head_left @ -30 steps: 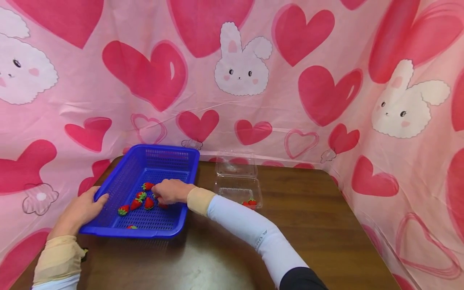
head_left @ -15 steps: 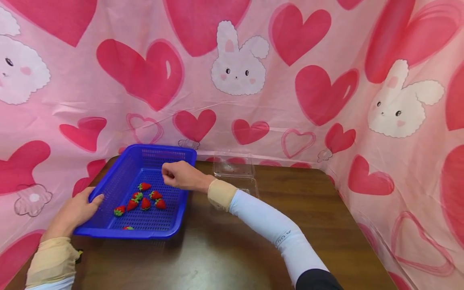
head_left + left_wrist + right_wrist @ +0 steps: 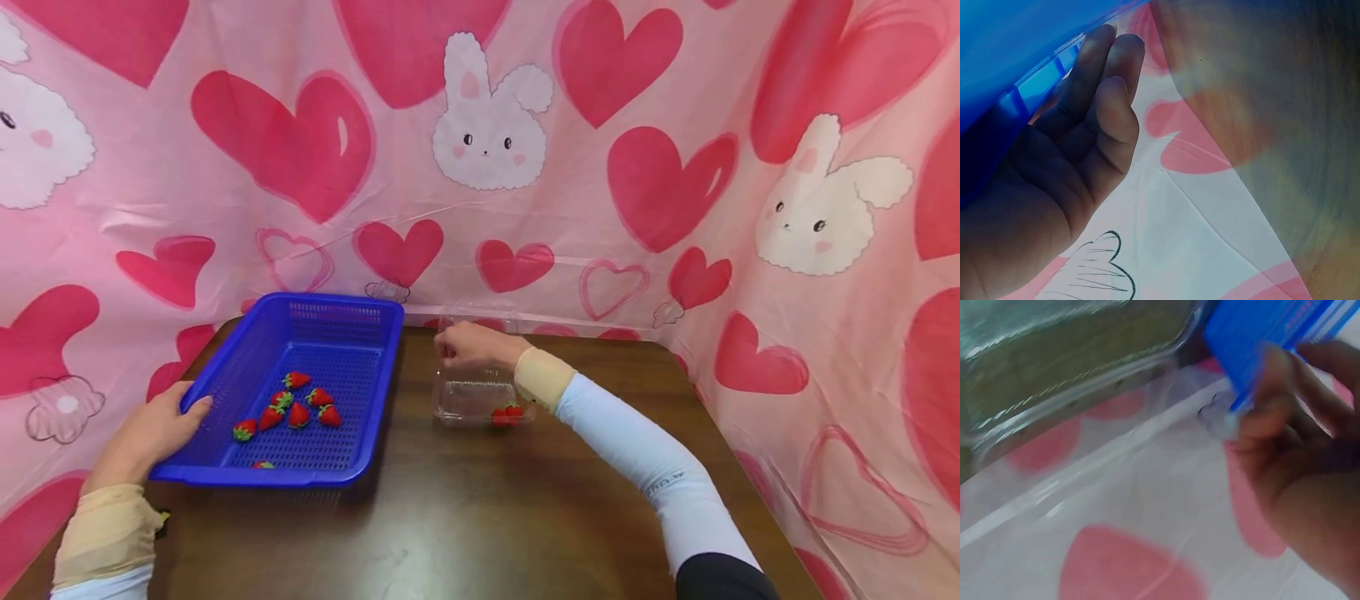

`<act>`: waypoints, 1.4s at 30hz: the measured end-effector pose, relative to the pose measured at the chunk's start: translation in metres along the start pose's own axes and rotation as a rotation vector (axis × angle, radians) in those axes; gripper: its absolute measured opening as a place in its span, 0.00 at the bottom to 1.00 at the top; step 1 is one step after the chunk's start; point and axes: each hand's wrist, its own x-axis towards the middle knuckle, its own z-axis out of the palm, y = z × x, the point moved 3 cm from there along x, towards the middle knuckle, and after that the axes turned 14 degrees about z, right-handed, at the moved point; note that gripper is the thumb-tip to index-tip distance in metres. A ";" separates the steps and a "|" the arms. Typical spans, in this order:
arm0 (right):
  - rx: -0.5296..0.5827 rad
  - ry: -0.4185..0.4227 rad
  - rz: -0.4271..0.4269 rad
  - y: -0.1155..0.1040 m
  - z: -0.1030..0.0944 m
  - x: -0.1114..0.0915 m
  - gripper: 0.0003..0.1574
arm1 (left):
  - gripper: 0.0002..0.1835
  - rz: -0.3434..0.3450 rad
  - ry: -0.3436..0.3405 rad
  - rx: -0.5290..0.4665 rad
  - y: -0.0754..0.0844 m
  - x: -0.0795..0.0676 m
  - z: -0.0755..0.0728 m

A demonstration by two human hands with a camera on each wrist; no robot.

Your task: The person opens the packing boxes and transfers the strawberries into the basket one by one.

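A blue plastic basket (image 3: 225, 473) with perforated walls stands at the left of the table. Several red strawberries (image 3: 298, 415) with green tops lie on its floor. My left hand (image 3: 153, 429) grips the basket's left rim, the thumb over the edge; in the left wrist view its fingers curl below that rim. My right hand (image 3: 480, 346) is raised over the clear plastic box (image 3: 467, 410), fingers curled toward the thumb. No strawberry shows between its blurred fingers in the right wrist view, but the inside of the hand is hidden. Red strawberries (image 3: 504, 416) lie in the box's near right corner.
The opened lid (image 3: 495, 315) of the clear box leans back near the hanging pink cloth (image 3: 600, 75) with hearts and rabbits. A brown wooden table (image 3: 465, 517) carries both containers. Near my left wrist lies a small dark and yellow-green thing (image 3: 163, 523).
My right hand has lifted out of the basket and moved right, over the clear box. Strawberries it covered before now show in the basket. The left hand keeps its grip on the rim.
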 end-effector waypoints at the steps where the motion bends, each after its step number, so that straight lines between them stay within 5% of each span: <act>1: -0.033 -0.042 0.027 0.008 0.002 -0.003 0.01 | 0.37 0.000 -0.002 -0.001 0.001 0.000 0.000; 9: -0.098 -0.296 0.176 0.047 0.028 -0.026 0.10 | 0.38 -0.012 -0.009 -0.013 0.000 -0.002 0.002; 16: 0.155 -0.488 0.328 0.062 0.055 -0.042 0.06 | 0.39 -0.012 -0.028 -0.014 -0.001 -0.002 0.001; 33: 0.182 -0.542 0.263 0.073 0.076 -0.034 0.13 | 0.39 -0.003 -0.012 -0.004 0.000 -0.002 0.001; 42: 0.123 -0.470 0.201 0.068 0.074 -0.031 0.10 | 0.41 -0.020 -0.027 -0.018 0.000 -0.003 0.001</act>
